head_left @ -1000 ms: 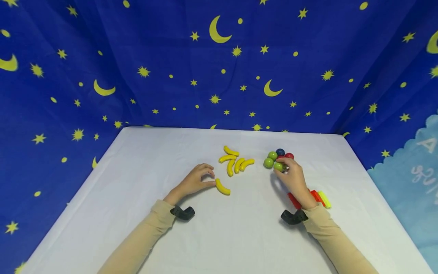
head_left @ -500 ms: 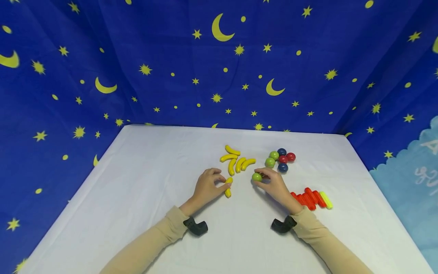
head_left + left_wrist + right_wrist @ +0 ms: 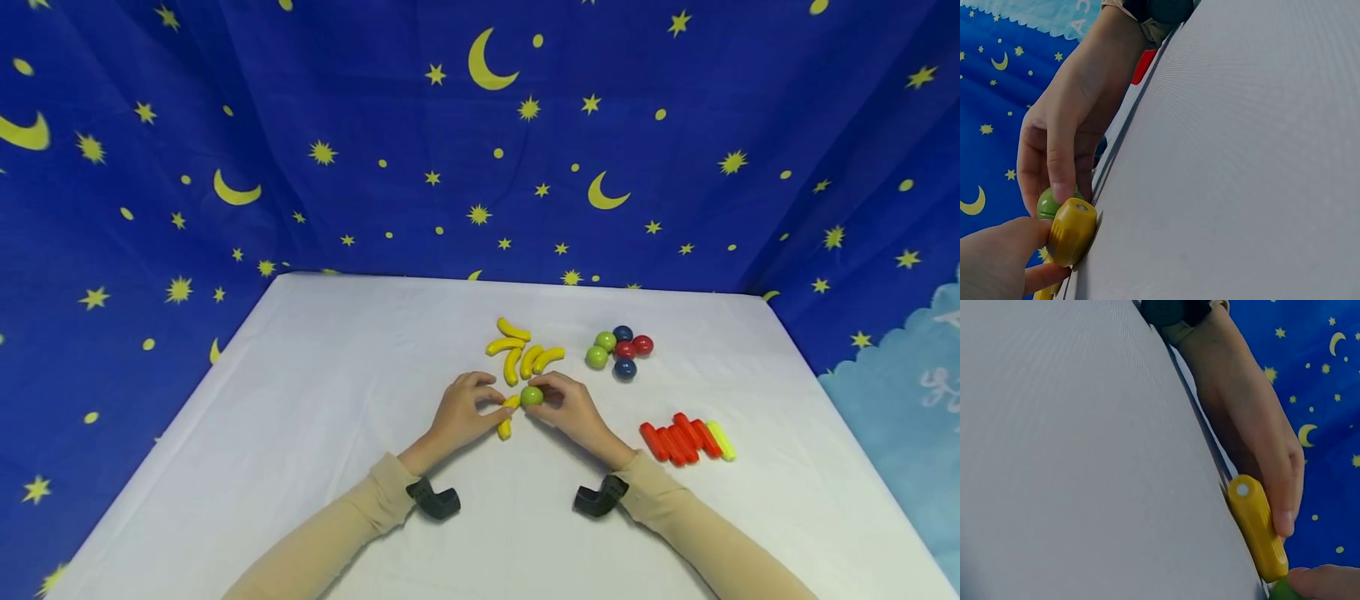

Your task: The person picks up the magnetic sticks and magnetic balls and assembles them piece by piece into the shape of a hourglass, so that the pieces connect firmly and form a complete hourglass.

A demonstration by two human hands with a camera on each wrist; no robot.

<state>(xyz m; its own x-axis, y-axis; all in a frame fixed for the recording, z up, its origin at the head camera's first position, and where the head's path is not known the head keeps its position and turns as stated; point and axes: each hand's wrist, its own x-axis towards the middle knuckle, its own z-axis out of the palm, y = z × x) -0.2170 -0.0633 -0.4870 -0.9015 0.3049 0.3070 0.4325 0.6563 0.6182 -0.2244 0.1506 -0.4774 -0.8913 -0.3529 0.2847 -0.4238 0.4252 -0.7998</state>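
Note:
My left hand (image 3: pixel 461 414) pinches a small yellow toy banana (image 3: pixel 505 429) between thumb and fingers, low over the white table. In the left wrist view this banana (image 3: pixel 1074 231) stands end-on to the camera, in front of the green ball. Thumb and fingertips of my right hand (image 3: pixel 577 417) hold the glossy green ball (image 3: pixel 532 396) right at the banana's upper end. Only the ball's edge (image 3: pixel 1284 591) shows in the right wrist view, below the banana (image 3: pixel 1259 531). Just beyond both hands, several more toy bananas (image 3: pixel 512 365) lie in a loose group.
Behind my right hand sits a cluster of green, blue (image 3: pixel 625 369) and red balls (image 3: pixel 642 345). Further right, several red sticks (image 3: pixel 678 442) lie side by side with a yellow-green stick (image 3: pixel 722 440). A blue star-patterned cloth (image 3: pixel 390 125) stands behind the white table (image 3: pixel 360 350).
My right hand has carried the green ball leftward from the cluster to the banana. My left hand has moved slightly right and taken hold of the banana, turning it more upright in the head view.

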